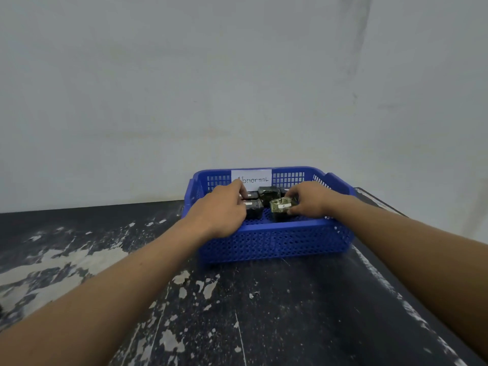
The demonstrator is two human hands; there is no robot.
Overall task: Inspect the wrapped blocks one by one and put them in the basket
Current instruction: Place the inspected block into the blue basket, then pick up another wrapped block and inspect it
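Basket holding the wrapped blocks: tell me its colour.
Blue all over, with perforated walls. The basket shows best in the head view.

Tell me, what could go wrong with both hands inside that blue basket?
The right hand pinches the greenish block by its sides; it might slip. The left hand grips a dark block close by, so the hands could bump. The basket sits near the table's right edge; a push could shift it.

Head view, forward-down, near basket (274,241)
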